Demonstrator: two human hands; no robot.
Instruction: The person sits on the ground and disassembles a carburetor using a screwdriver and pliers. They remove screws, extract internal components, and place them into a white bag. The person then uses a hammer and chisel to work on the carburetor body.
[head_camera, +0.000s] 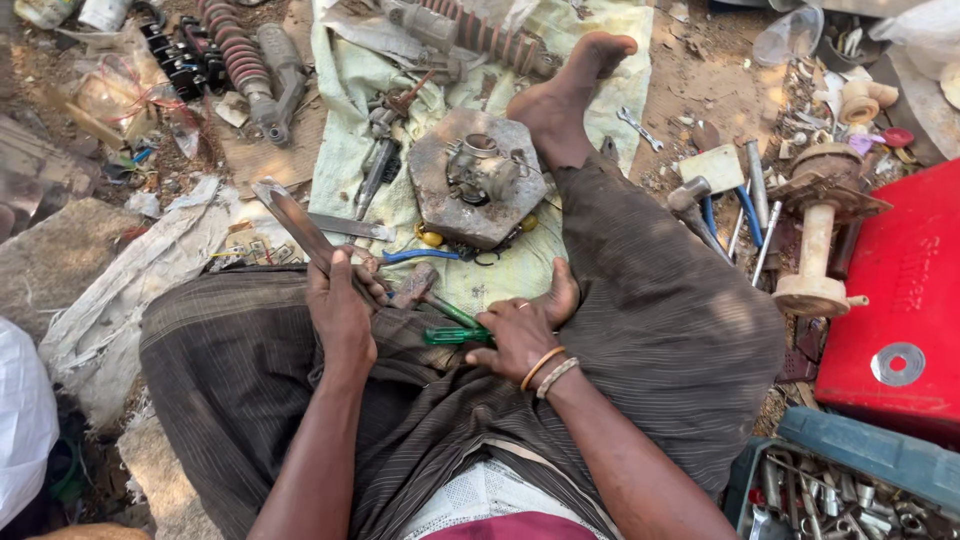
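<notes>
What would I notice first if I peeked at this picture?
Two hands in the middle: the left hand holds a flat metal bar, the right hand holds a green-handled screwdriver. Just above them, a carburetor sits on a metal plate beside a bare foot. A red case stands at the right.

My left hand (340, 310) hides the flat metal bar's (300, 228) lower end; the toolbox (850, 480) (bottom right) is cut off by the edge, its small parts too tiny to tell.
</notes>
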